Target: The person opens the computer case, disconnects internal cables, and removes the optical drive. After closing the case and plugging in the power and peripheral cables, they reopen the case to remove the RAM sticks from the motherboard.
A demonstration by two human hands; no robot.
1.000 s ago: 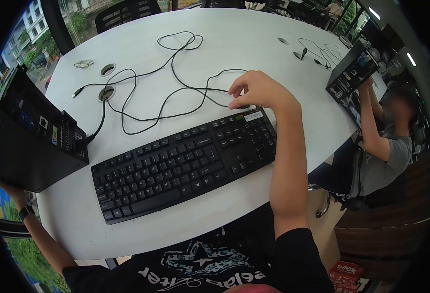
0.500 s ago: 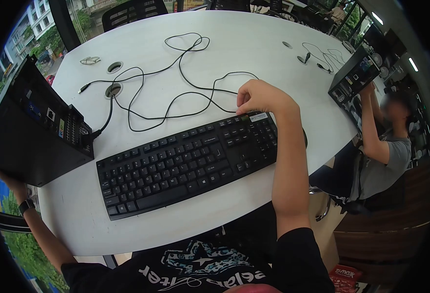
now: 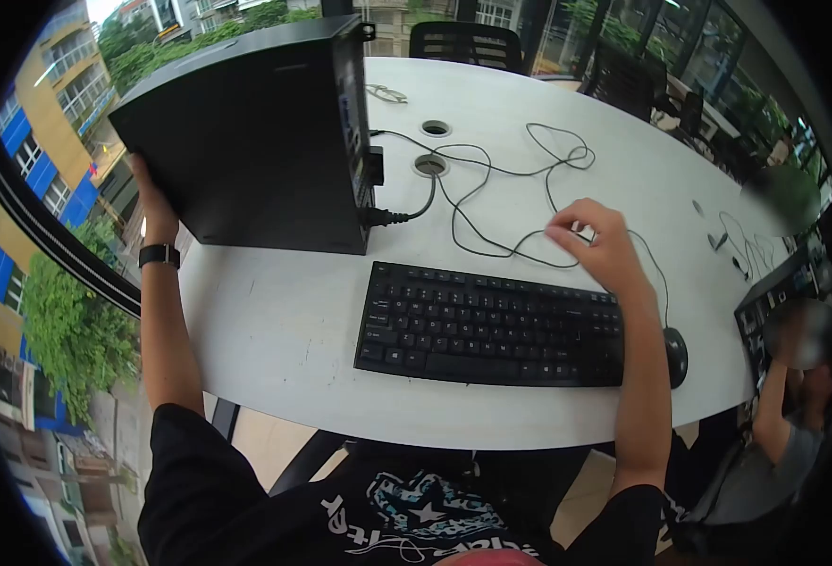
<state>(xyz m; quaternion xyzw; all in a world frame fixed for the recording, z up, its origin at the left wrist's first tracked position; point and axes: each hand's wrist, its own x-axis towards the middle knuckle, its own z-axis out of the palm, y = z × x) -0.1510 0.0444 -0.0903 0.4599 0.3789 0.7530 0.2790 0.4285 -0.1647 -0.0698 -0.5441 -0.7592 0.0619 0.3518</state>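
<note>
A black desktop computer case (image 3: 246,132) stands at the left of the white table (image 3: 274,330), its rear ports facing right with a cable plugged in. My left hand (image 3: 151,203) grips the case's left side; a black watch is on that wrist. My right hand (image 3: 597,241) hovers over the tangled black cables (image 3: 491,189), just beyond the far right edge of the black keyboard (image 3: 487,325); its fingers are curled by a cable. A black mouse (image 3: 675,357) lies right of the keyboard.
Two round cable holes (image 3: 430,165) sit behind the cables. Black chairs (image 3: 463,42) stand at the far side. Another person (image 3: 793,396) sits at the right with a second black case (image 3: 774,292). More thin cables (image 3: 741,245) lie at the far right.
My view has swung to the left. The computer case now stands further onto the table, held by my left hand. My right hand has lifted off the keyboard's corner toward the cables.
</note>
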